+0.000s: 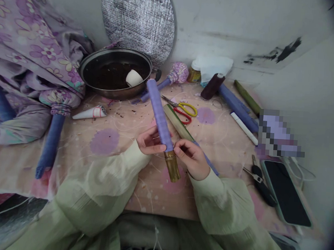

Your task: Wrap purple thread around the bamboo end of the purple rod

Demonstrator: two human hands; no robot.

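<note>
Tilted above the table is a bamboo stick [172, 167], bound in purple-blue wrapping [159, 109] over most of its length, with its lower end bare. My left hand [151, 141] is closed around the stick from the left, thumb across the lower part of the wrapping. On the other side, my right hand [192, 156] has thumb and forefinger pinched at the wrapping's lower edge. Behind the right hand lies a split bamboo piece [180, 122], and a blue strip [211, 166] shows past the wrist. Scissors [185, 108] with yellow and red handles rest just beyond.
A dark wok [115, 91] holding a white cup [134, 78] stands at the back left. Cloth-topped wrapped sticks [53, 140] lie left. Toward the right are a dark thread spool [211, 87], a white stick [244, 129], keys [262, 183] and a phone [287, 192].
</note>
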